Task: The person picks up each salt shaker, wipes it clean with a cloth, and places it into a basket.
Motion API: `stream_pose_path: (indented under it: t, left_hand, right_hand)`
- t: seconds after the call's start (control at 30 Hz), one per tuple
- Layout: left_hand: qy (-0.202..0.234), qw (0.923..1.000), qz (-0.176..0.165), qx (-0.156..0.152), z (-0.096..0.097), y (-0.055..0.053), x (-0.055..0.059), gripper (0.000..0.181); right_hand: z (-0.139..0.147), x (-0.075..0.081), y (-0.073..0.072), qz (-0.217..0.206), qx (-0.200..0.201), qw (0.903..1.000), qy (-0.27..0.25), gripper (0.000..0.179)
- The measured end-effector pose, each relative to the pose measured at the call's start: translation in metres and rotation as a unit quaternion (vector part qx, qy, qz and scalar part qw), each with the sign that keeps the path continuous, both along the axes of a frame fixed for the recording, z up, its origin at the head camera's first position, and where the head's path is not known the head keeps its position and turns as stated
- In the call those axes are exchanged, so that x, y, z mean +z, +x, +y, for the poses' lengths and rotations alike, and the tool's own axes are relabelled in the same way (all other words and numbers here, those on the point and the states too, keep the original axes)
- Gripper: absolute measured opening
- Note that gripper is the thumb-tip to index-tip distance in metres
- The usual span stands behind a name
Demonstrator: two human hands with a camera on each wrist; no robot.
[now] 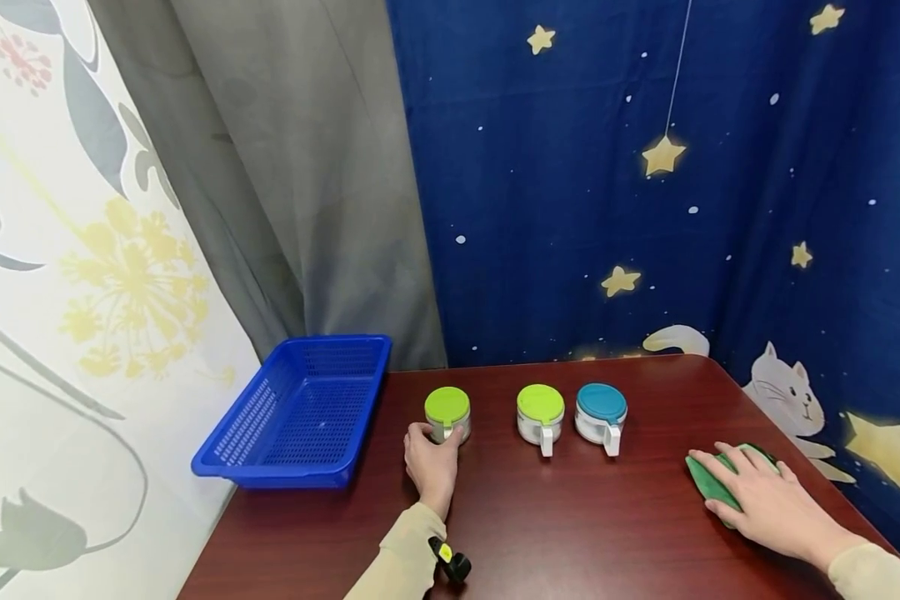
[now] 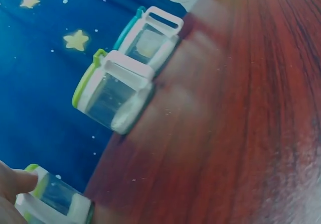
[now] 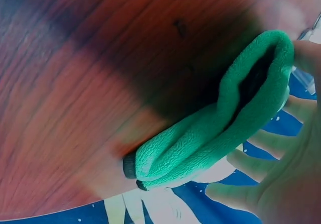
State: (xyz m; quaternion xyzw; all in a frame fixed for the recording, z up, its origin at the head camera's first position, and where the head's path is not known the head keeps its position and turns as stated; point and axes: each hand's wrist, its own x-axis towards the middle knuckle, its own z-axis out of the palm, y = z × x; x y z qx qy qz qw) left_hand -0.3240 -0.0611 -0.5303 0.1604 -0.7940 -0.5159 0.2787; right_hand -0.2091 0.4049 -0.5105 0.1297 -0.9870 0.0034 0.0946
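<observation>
My left hand [image 1: 429,467] grips a clear seasoning jar [image 2: 59,194] with a lime-green lid [image 1: 447,405], thumb and fingers on either side of it. To its right stand a second lime-lidded jar [image 1: 540,408] and a teal-lidded jar [image 1: 601,407], both upright with white handles facing me. The left wrist view shows something pale in the bottom of the jars. At the table's right side my right hand [image 1: 776,504] rests on a folded green cloth [image 1: 708,479], fingers spread and nearly straight. In the right wrist view the cloth [image 3: 200,138] has dark edging.
A blue plastic basket [image 1: 371,408] with perforated sides sits at the table's back left. Everything stands on a dark red-brown wooden table [image 1: 555,525]. Behind hang a grey curtain [image 1: 330,208] and a blue star-patterned curtain [image 1: 555,208].
</observation>
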Motion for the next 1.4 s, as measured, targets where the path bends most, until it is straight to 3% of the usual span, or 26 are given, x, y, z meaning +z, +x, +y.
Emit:
stream_pose_path:
  t: [0.2, 0.4, 0.53, 0.67, 0.8, 1.0, 1.2, 1.4]
  left_hand:
    - [-0.010, 0.9986, 0.051, 0.008, 0.006, -0.006, -0.009, 0.026]
    - [0.012, 0.9982, 0.057, 0.017, 0.007, -0.012, -0.010, 0.034]
    - [0.003, 0.9978, 0.067, -0.002, 0.006, -0.016, -0.011, 0.034]
    - [0.002, 0.9964, 0.083, -0.021, -0.001, -0.018, -0.014, 0.032]
    - [0.008, 0.9953, 0.095, -0.016, -0.012, -0.018, -0.017, 0.032]
    - [0.022, 0.9947, 0.097, -0.029, -0.019, -0.019, -0.017, 0.028]
    - [0.047, 0.9938, 0.089, -0.048, -0.022, -0.022, -0.009, 0.026]
    - [0.061, 0.9944, 0.063, -0.059, -0.027, -0.018, 0.001, 0.029]
  right_hand:
    - [0.008, -0.006, 0.003, -0.021, 0.002, 0.9991, -0.038, 0.075]
    - [0.021, -0.008, 0.011, -0.004, 0.035, 0.9965, -0.075, 0.078]
    - [0.031, -0.008, 0.016, 0.006, 0.059, 0.9939, -0.093, 0.073]
    - [0.034, -0.011, 0.015, 0.017, 0.074, 0.9932, -0.088, 0.070]
    - [0.033, -0.015, 0.008, 0.042, 0.092, 0.9918, -0.079, 0.072]
    - [0.030, -0.016, 0.008, 0.048, 0.086, 0.9929, -0.067, 0.072]
    - [0.029, -0.015, 0.007, 0.049, 0.071, 0.9945, -0.058, 0.073]
    - [0.029, -0.013, 0.002, 0.043, 0.073, 0.9956, -0.041, 0.071]
